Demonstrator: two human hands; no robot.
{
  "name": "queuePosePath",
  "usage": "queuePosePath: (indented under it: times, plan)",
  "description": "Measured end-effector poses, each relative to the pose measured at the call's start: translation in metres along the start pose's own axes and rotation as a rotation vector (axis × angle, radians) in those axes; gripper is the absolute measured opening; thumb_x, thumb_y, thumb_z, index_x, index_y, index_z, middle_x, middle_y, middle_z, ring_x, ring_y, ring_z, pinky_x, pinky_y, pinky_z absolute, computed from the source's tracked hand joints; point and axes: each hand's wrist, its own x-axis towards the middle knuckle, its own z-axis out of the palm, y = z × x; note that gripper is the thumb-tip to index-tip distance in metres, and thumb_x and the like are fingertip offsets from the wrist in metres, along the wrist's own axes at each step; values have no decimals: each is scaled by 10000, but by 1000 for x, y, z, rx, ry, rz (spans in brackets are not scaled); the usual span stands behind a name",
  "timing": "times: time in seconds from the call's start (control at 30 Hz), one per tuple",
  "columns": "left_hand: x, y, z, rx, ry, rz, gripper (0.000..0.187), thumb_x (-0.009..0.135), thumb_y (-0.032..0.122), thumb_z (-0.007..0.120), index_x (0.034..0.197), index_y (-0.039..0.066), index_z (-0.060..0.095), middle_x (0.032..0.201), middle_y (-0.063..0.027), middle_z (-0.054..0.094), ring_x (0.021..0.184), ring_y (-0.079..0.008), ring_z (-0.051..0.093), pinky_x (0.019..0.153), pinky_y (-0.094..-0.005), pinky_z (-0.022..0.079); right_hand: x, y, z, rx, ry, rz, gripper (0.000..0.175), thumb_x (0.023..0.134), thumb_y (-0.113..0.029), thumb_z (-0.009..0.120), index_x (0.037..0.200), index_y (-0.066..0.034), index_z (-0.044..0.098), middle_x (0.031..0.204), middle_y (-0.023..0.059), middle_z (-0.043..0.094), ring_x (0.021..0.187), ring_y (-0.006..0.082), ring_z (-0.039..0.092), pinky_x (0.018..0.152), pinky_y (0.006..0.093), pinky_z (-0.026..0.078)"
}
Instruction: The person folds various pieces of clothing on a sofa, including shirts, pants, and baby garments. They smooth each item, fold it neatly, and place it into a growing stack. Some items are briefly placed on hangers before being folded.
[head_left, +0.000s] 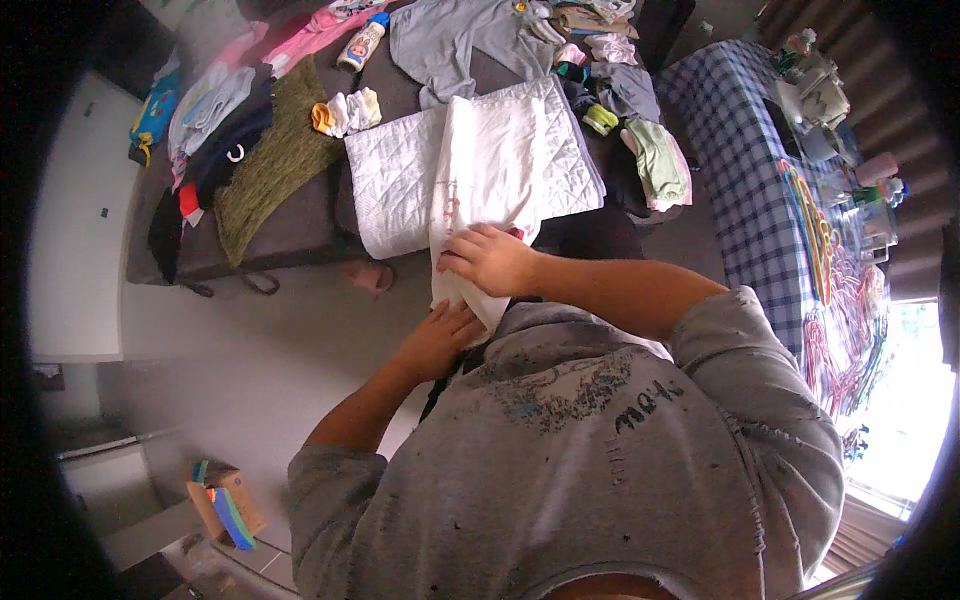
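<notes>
A long white garment (491, 161), folded into a narrow strip with some red print, stretches toward me over a quilted white pad (394, 180). My right hand (491, 260) lies over the garment's near part, with its fingers curled onto the fabric. A bit of red shows beside its knuckles. Lower and to the left, my left hand (444, 337) holds the garment's near end, its fingers on top of the cloth and its thumb hidden. The near end hangs close to my grey shirt (570, 450).
A dark sofa (315, 232) carries a fuzzy olive garment (277, 165), rolled socks (349, 111), a bottle (364, 41), grey trousers (469, 41) and a folded green garment (658, 165). Right stands a table with a checked cloth (720, 135) and several hangers (817, 232). A cardboard box (244, 499) sits lower left.
</notes>
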Motion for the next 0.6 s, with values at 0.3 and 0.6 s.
queuePosePath:
  times: [0.3,0.6]
  plan:
    - [-11,-29,14,316,290,-230,628,718,135,654,1307,242,462,1448,-103,322,1327,-309,319,1021,-598,244,-55,21,23,-280,-342,-86,571,837,-219,476,1389,-145,353,1490,42,258,1392,245,192,1090,531,153]
    - [-5,-29,5,204,185,-233,654,715,97,640,1322,256,457,1452,-101,318,1276,-318,383,996,-529,329,-1,75,-3,-183,-424,-224,480,783,-229,594,1251,-294,509,1339,19,432,1139,216,486,927,404,390]
